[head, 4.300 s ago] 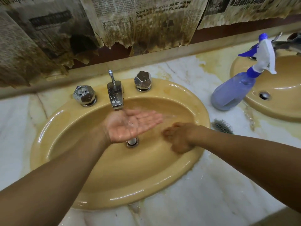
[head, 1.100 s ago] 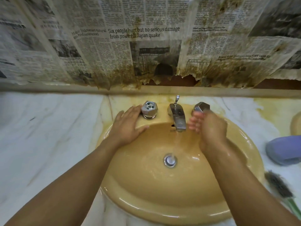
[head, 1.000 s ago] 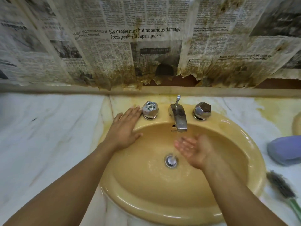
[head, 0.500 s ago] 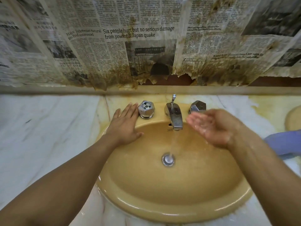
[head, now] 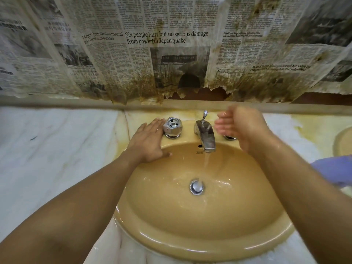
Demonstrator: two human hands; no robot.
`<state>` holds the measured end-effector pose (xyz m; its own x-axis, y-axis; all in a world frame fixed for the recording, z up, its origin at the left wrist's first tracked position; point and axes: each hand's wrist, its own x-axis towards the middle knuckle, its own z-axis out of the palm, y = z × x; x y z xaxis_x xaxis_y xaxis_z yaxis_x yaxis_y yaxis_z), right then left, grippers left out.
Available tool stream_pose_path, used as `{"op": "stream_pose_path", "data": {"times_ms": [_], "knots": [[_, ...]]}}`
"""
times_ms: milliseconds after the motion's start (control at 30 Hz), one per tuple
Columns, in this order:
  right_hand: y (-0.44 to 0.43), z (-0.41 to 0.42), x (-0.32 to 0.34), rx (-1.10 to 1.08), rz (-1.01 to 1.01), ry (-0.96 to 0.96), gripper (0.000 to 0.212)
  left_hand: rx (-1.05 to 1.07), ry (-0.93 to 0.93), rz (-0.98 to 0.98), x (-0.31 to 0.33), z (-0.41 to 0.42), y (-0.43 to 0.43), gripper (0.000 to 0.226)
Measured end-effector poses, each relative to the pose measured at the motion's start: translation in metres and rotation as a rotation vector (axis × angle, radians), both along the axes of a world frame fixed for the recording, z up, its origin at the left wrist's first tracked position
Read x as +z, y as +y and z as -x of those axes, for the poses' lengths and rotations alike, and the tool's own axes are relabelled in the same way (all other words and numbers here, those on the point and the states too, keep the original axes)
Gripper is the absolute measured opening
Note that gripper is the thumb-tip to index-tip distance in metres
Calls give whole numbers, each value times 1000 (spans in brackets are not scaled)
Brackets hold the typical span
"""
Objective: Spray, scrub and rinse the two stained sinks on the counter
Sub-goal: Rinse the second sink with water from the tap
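On the back rim of the near sink [head: 209, 250], the left hand [head: 150, 141] is laid flat, fingers straight and together, just beside the left knob [head: 173, 127], judged to be a brace during rinsing. Water is run from the spout [head: 205, 136] onto the drain [head: 196, 186], while the right hand [head: 240, 128] is held wet and blurred over the right knob's base [head: 230, 138], fingers loosely cupped with nothing seen in them, probably to carry water to the rim. The second sink [head: 342, 141] is cut off at the right edge, well apart from both hands.

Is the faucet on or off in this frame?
On: a stream of water falls from the faucet spout to the drain of the sink.
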<state>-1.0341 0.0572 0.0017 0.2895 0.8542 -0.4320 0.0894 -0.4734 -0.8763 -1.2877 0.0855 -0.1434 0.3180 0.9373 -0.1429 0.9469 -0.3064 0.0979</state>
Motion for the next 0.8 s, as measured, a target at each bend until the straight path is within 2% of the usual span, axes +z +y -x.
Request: {"op": "stream_pose_path", "data": {"times_ms": [100,200,267,333,433,533,600,700,733,800], "knots": [[-37,-6,-56,-244,120,159,38,-2,-19,-48,-4,4,-14,104],[-58,10,-91,-314,401,603,41,-25,-20,-71,-11,22,-39,88],[-59,20,-99,-341,450,825,38,-35,-54,-115,-16,35,-56,79],[-56,19,-101,-364,428,914,35,-28,-85,-160,-21,43,-66,73],[-58,2,-90,-335,418,877,30,-16,-117,-160,-23,43,-68,75],[-59,-26,-60,-272,389,784,27,37,-221,-120,-17,37,-63,88],[-49,-36,-31,-220,335,715,26,208,-481,-50,-6,24,-52,97],[-19,-19,10,-29,245,597,34,403,-1054,162,12,-20,-24,101],[-8,-5,21,60,228,536,36,429,-1160,175,17,-37,-15,93],[12,26,37,220,202,428,35,497,-1218,48,23,-63,-2,59]]}}
